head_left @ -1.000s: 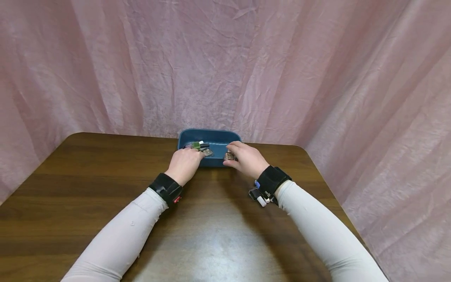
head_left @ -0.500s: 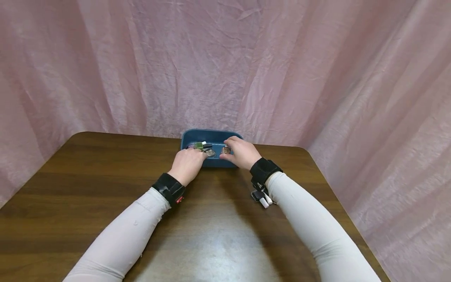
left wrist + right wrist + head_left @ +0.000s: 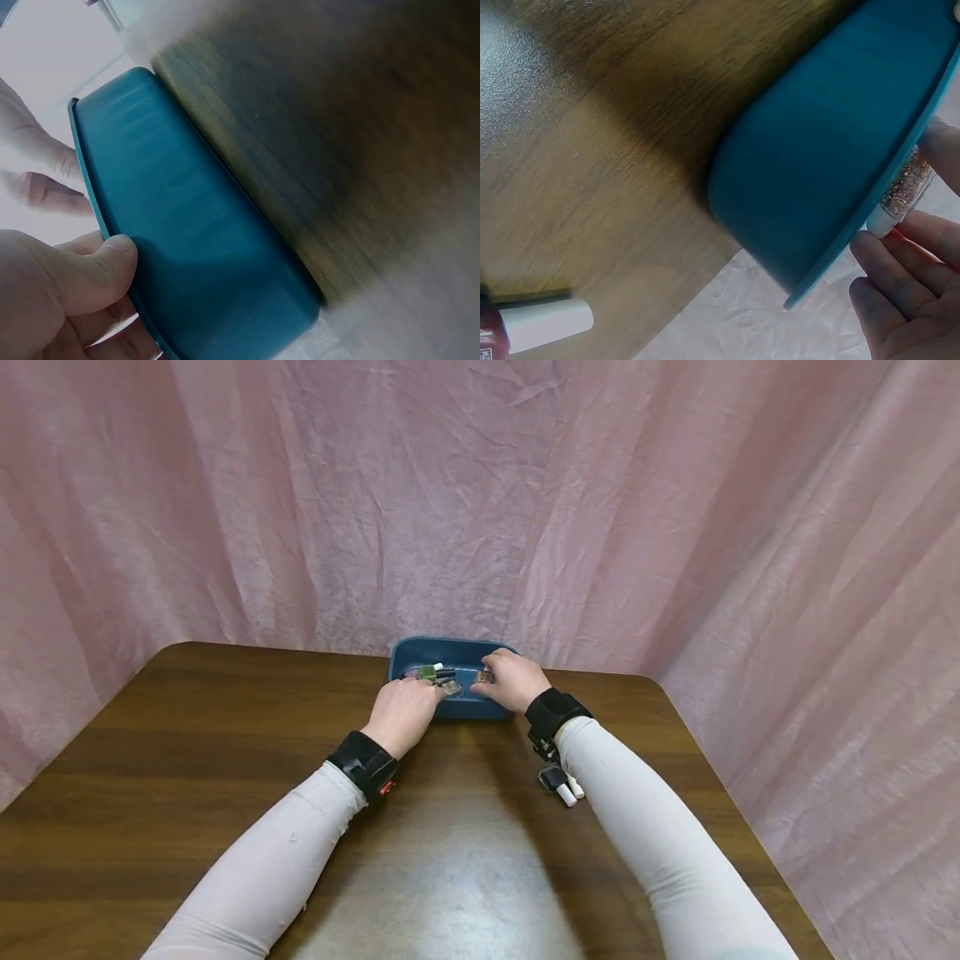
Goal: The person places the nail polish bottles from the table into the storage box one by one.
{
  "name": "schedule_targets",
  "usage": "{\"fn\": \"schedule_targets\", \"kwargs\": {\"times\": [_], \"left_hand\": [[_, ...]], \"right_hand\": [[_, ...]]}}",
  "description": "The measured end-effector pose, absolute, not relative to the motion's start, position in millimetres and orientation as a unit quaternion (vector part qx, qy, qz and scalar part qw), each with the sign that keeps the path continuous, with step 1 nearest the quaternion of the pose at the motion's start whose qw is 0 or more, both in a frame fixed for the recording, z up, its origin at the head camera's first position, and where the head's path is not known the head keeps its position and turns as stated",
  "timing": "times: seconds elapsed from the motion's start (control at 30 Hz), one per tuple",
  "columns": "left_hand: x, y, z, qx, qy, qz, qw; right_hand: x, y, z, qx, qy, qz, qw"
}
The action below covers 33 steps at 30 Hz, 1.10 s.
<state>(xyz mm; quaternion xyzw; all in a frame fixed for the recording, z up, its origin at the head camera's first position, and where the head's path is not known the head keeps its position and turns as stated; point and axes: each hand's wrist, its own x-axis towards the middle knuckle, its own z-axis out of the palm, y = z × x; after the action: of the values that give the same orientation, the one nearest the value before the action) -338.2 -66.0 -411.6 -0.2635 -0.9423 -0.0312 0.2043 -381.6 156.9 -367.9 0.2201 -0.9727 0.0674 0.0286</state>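
A blue plastic bin stands at the far side of the table. My left hand grips its near left rim; in the left wrist view the thumb presses the outer wall while the fingers go over the edge. Between the fingertips of my right hand, I hold a glittery nail polish bottle with a white cap, over the bin's right part. Inside, at the left, lie several nail polish bottles, among them a green one and a clear sparkly one.
On the wooden table, near my right wrist, lie a dark nail polish bottle with a white cap and another white cap, partly hidden by the sleeve. A pink curtain hangs right behind the bin.
My right hand has moved forward with the glittery nail polish bottle, from the bin's near rim to over its inside. My left hand stays on the rim.
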Motion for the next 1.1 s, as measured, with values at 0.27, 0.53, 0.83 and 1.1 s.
{"fn": "schedule_targets", "kwargs": {"times": [0.27, 0.53, 0.83, 1.1], "left_hand": [[-335, -65, -417, -0.27, -0.94, -0.031, 0.206], [-336, -66, -417, -0.272, -0.937, -0.024, 0.219], [-335, -67, -417, -0.271, -0.936, -0.026, 0.224], [-338, -67, -412, -0.269, -0.937, -0.028, 0.221]], "right_hand": [[-384, 154, -376, 0.215, -0.974, 0.073, 0.009], [-390, 144, -381, 0.208, -0.975, 0.072, -0.009], [-397, 139, -382, 0.205, -0.976, 0.064, -0.029], [-400, 136, -376, 0.191, -0.976, 0.087, -0.05]]}}
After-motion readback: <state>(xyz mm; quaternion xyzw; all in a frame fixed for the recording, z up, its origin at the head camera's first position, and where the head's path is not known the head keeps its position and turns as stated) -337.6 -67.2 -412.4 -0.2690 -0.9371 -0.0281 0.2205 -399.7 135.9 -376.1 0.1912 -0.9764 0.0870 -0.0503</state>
